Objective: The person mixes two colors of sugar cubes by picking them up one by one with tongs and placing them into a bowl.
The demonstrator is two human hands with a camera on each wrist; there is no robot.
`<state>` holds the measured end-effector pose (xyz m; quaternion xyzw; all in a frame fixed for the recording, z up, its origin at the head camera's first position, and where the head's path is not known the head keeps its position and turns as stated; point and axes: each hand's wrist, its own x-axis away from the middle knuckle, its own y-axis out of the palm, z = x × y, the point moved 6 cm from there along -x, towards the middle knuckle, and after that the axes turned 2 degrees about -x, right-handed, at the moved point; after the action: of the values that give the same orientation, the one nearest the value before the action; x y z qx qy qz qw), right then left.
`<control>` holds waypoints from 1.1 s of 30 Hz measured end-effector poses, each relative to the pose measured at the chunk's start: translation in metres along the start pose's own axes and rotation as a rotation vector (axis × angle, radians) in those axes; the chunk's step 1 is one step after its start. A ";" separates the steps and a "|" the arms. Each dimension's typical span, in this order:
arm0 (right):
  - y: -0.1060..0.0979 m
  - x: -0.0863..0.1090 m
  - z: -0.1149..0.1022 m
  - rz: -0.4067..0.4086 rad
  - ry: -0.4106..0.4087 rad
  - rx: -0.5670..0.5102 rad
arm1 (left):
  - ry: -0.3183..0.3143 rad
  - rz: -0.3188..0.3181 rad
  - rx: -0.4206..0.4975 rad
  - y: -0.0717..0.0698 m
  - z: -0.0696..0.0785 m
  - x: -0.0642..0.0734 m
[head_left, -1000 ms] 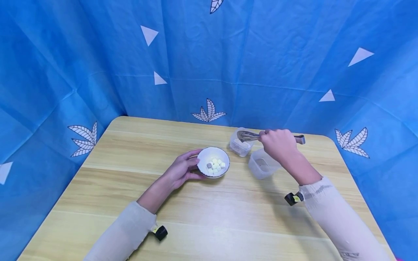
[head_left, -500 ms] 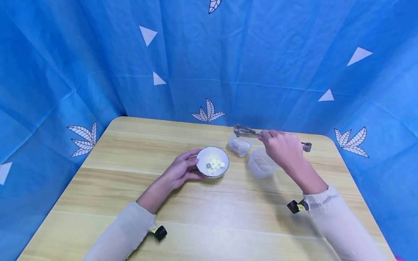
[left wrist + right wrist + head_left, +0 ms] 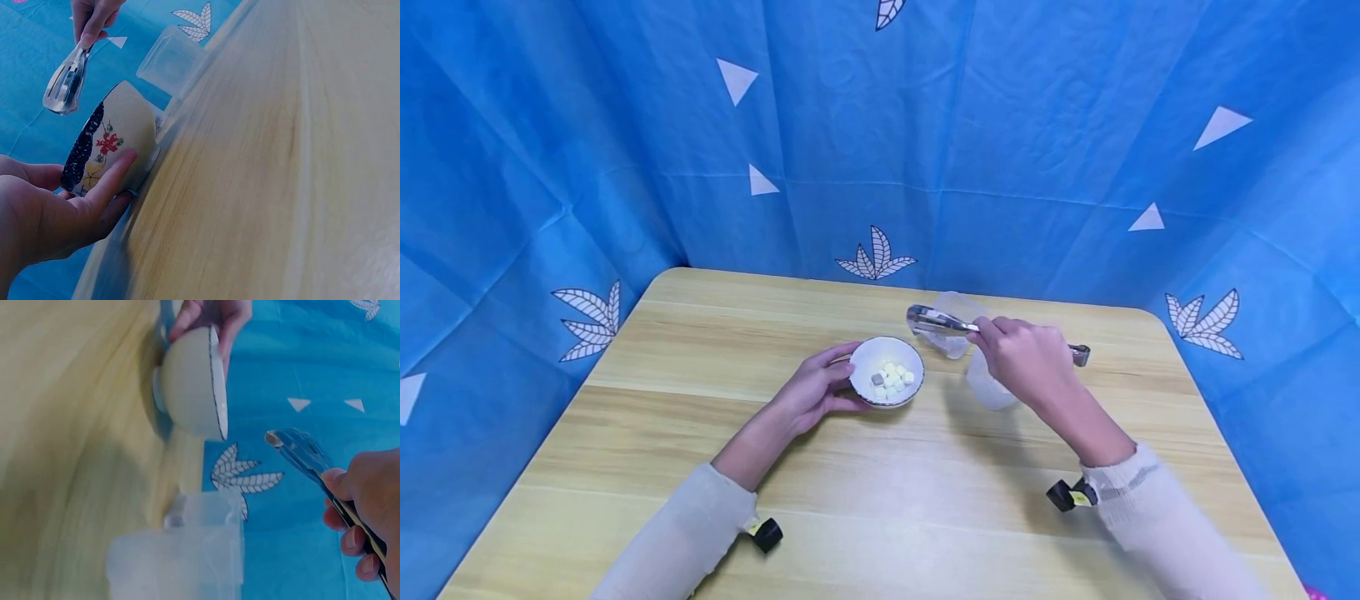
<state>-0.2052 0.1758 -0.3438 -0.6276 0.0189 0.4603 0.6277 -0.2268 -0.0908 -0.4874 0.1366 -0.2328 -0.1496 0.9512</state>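
Note:
A white bowl with a dark rim stands near the middle of the wooden table, several pale cubes and one greyish cube inside it. My left hand holds its left side, fingers spread round the wall; the left wrist view shows painted flowers on the outside. Above and to the right, my right hand grips metal tongs by the handles. Their slotted heads point left toward the bowl, raised off the table. A small brownish piece shows at the tongs' tip in the right wrist view.
Two clear plastic containers stand right of the bowl. The tongs overlap the rear container in the head view, and my right hand partly covers the nearer one. A blue patterned curtain hangs behind the table.
My right hand first draws back slightly to the right, then moves left with the tongs, whose heads now lie closer to the bowl. My left hand and the bowl stay in place.

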 end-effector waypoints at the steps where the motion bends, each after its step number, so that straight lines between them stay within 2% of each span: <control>1: 0.001 0.001 -0.003 -0.009 -0.003 -0.001 | -0.001 0.003 0.003 0.000 0.000 0.000; 9: 0.010 0.001 -0.019 -0.058 -0.017 -0.018 | -0.003 0.014 0.008 -0.001 -0.001 0.000; 19: 0.018 0.003 -0.024 -0.090 -0.026 -0.043 | 0.006 -0.002 -0.004 0.000 0.000 0.000; 24: 0.014 0.001 -0.016 -0.089 0.004 -0.046 | 0.007 -0.003 -0.001 0.000 0.000 0.000; 33: 0.003 -0.007 0.017 -0.099 0.134 -0.017 | 0.007 -0.001 0.000 0.000 -0.001 0.000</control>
<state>-0.2203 0.1849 -0.3378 -0.6625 0.0260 0.3857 0.6416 -0.2267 -0.0905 -0.4885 0.1372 -0.2293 -0.1494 0.9520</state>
